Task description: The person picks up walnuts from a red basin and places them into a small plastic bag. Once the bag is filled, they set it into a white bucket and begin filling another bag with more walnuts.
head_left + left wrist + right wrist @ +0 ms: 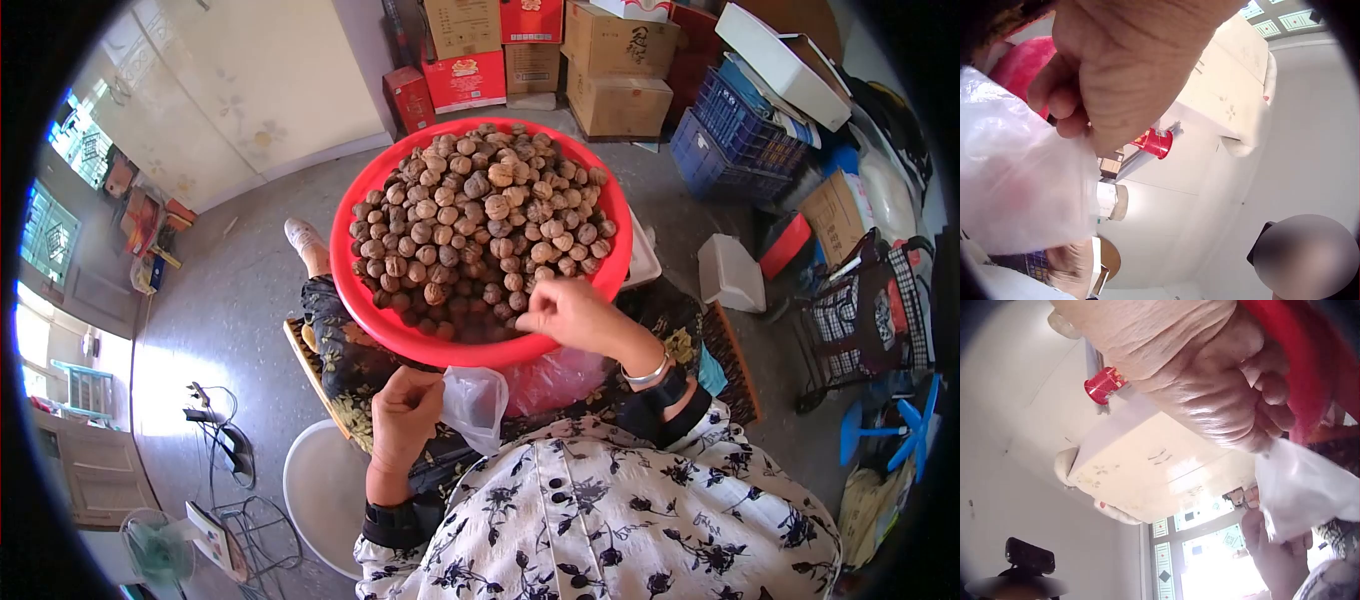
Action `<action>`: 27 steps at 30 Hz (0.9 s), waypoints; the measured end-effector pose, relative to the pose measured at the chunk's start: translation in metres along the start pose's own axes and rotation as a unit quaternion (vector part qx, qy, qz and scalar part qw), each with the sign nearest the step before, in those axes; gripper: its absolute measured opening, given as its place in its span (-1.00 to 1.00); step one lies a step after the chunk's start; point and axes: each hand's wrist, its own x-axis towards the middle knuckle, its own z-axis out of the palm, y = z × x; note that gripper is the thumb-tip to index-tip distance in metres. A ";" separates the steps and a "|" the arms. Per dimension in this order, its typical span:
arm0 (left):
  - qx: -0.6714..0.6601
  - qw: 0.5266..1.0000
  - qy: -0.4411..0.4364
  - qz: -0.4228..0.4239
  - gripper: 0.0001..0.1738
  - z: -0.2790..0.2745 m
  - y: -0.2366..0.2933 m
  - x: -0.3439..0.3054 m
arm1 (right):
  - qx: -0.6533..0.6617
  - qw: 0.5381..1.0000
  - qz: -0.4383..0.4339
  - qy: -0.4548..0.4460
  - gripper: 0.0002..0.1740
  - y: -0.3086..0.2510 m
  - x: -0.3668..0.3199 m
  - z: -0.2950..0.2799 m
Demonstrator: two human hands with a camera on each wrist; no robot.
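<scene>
Red basin [460, 353] in front of me, walnuts [480, 190] heaped inside, pile lower on basin's near side. My right hand [580, 318] over basin's near right rim, fingers bent, fingertips by walnuts; cannot tell whether they pinch one. My left hand [408, 415] just outside basin's near rim, pinching edge of clear plastic bag [475, 405]. Bag hangs below basin's near rim. Pink plastic [555, 380] below basin too. White tub [325, 490] on floor, nearer me and left of basin. Cardboard boxes [620, 105] beyond basin.
</scene>
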 end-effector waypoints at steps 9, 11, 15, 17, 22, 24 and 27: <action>-0.057 0.997 0.026 -0.034 -0.99 0.014 -0.009 0.001 | -0.346 0.929 0.052 0.120 -0.67 0.030 0.020 0.010; -0.055 0.997 0.030 -0.036 -0.99 0.013 -0.007 0.002 | -0.354 0.928 0.073 0.088 -0.69 0.032 0.027 0.010; -0.060 0.997 0.038 -0.036 -0.98 0.011 -0.005 0.001 | -0.368 0.920 0.130 0.034 -0.73 0.034 0.032 0.009; -0.064 0.996 0.040 -0.038 -0.99 0.010 -0.004 0.001 | -0.372 0.918 0.131 0.026 -0.70 0.034 0.030 0.008; -0.070 0.996 0.042 -0.042 -0.99 0.011 -0.007 0.003 | -0.073 0.992 -0.029 0.101 -0.66 0.031 0.016 0.000; -0.065 0.997 0.041 -0.031 -0.99 0.012 -0.008 0.005 | 0.065 0.996 -0.016 0.051 -0.68 0.024 0.012 0.001; -0.070 0.996 0.044 -0.030 -0.99 0.013 -0.008 0.005 | 0.275 0.959 0.009 -0.062 -0.71 -0.002 -0.001 -0.006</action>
